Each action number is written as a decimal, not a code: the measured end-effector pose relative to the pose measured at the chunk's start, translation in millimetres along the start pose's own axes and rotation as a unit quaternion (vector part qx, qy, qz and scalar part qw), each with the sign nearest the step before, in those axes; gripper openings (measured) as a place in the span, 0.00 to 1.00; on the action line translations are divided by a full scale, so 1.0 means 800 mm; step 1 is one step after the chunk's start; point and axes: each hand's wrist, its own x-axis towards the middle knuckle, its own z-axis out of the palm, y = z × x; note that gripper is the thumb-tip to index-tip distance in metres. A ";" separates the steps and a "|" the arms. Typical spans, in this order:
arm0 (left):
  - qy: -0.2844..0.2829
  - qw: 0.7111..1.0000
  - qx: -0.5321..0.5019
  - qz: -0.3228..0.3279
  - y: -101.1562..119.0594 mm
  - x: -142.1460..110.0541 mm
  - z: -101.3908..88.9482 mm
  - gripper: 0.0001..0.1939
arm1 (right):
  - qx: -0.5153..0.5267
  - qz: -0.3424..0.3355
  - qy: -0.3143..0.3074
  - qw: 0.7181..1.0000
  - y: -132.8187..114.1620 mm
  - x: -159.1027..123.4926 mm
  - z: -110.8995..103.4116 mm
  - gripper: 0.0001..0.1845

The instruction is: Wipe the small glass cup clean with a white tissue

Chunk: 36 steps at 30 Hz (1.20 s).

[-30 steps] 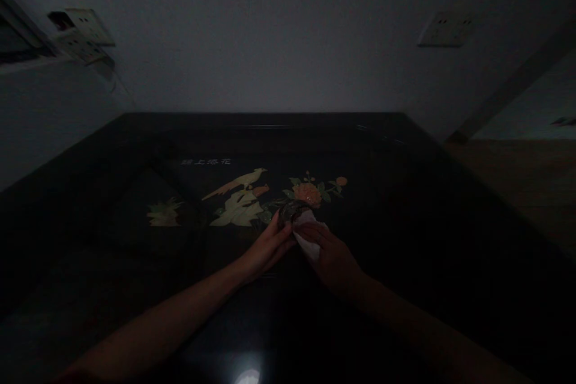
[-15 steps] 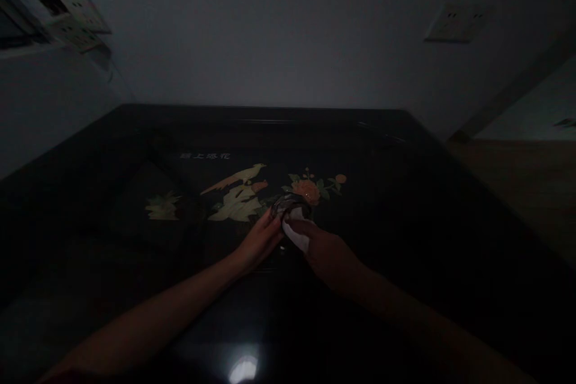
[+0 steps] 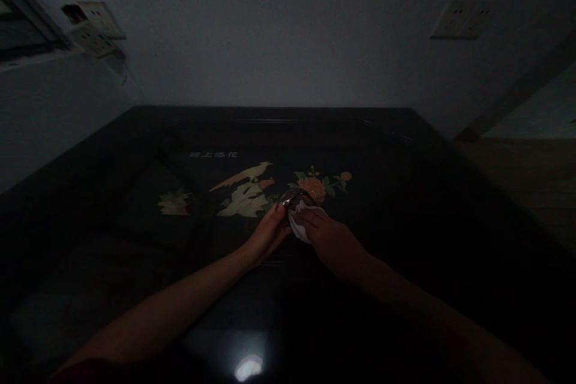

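Biggest risk is the dark glossy surface [image 3: 382, 192]: in this dim light the dark shiny object [image 3: 293, 194] nearly blends into it, so a misjudged height could knock the two together. Next, a drop: the object looks smooth and rounded, gripped from one side, and a hard push from the right could twist it out of the left hand [image 3: 266, 235]. Smaller one: the thin white cloth [image 3: 299, 230] could bunch or slip, letting bare fingertips smudge the object. Pose: both forearms reach in from the lower corners and converge mid-surface, in front of the inlaid flower [image 3: 311, 188]. Left hand is partly closed, curled round the object's left side, thumb up near the rim. Right hand [image 3: 335, 245] comes in from the right, knuckles up, fingers bent and closed on the cloth, pressing it to the object's near right side. Can't tell whether the object touches the surface, or exactly what it is.
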 end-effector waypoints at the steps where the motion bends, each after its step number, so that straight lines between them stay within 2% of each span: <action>1: 0.005 1.000 0.000 0.000 0.000 0.000 0.000 0.21 | 0.049 0.029 0.012 0.998 -0.004 -0.001 0.005 0.23; 3: 0.019 1.000 0.001 -0.002 0.000 -0.001 0.000 0.22 | 0.156 0.073 0.049 0.984 -0.014 -0.003 0.016 0.23; 5: 0.026 1.000 0.005 -0.010 0.001 -0.002 0.001 0.23 | 0.272 0.141 0.094 0.947 -0.023 -0.005 0.024 0.21; 7: 0.017 1.000 0.009 -0.022 0.003 -0.003 0.002 0.24 | 0.370 0.184 0.085 0.907 -0.030 -0.006 0.030 0.20; 9: 0.007 0.999 0.012 -0.028 0.004 -0.005 0.003 0.26 | 0.415 0.197 0.078 0.885 -0.033 -0.007 0.032 0.19; 11: 0.014 1.000 0.013 -0.021 0.005 -0.005 0.004 0.26 | 0.400 0.185 0.085 0.894 -0.029 -0.006 0.031 0.19; 13: 0.027 0.999 0.014 -0.014 0.006 -0.004 0.004 0.25 | 0.347 0.155 0.086 0.921 -0.021 -0.005 0.027 0.20; 17: 0.030 0.999 0.007 -0.018 0.006 -0.002 0.003 0.23 | 0.230 0.056 0.036 0.971 0.005 -0.003 0.014 0.22; 20: 0.034 0.999 -0.008 -0.026 0.004 -0.001 0.002 0.24 | 0.121 -0.011 -0.007 0.993 0.021 -0.003 0.004 0.23; 25: 0.020 0.999 -0.029 -0.026 0.004 0.000 0.003 0.24 | -0.066 -0.104 -0.008 0.992 0.029 -0.003 -0.012 0.21; 28: 0.004 0.999 -0.034 -0.030 0.004 0.001 0.005 0.24 | -0.122 -0.122 0.005 0.985 0.026 -0.003 -0.017 0.19; 32: -0.033 0.998 -0.040 -0.034 0.004 0.001 0.005 0.24 | -0.127 -0.103 0.013 0.986 0.022 -0.004 -0.014 0.19; 36: -0.042 0.999 -0.030 -0.017 0.003 -0.003 0.002 0.22 | -0.049 -0.062 0.014 0.997 0.010 -0.005 -0.008 0.19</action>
